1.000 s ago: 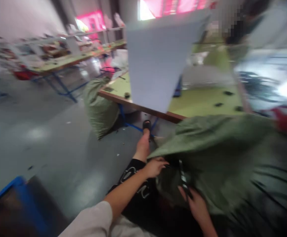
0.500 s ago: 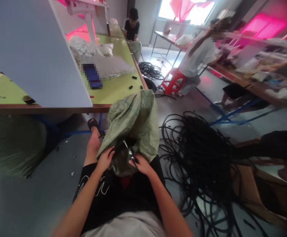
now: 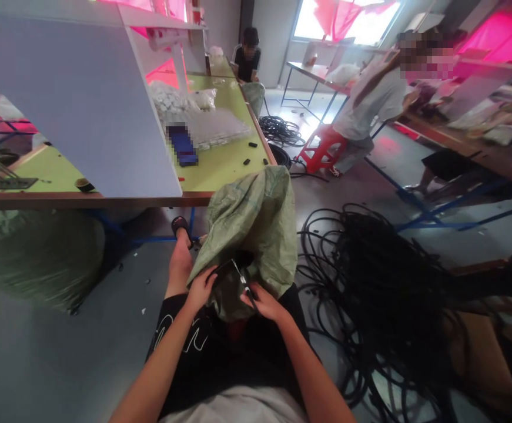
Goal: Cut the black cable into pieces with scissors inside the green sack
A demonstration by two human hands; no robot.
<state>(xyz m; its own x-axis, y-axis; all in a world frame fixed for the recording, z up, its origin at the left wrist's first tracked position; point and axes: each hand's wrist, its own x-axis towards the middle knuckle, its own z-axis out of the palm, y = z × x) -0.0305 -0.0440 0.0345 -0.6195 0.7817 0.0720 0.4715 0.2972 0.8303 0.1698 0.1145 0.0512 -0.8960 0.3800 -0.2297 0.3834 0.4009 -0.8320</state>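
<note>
Your right hand [image 3: 261,301] is wrapped around a black-handled tool [image 3: 244,283], its thin silvery tip angled up and away from you. Your left hand [image 3: 201,288] pinches a slim dark strand [image 3: 221,269], too small to identify, near that tip. Both things are over the mouth of a green sack [image 3: 277,235] between your legs, just before the yellow-green surface [image 3: 224,174]. Black cable coils [image 3: 370,288] heap on the floor to your right.

Held piece [image 3: 214,272] indistinct, phone [image 3: 184,145] blurred; panel [image 3: 74,100] cropped
</note>
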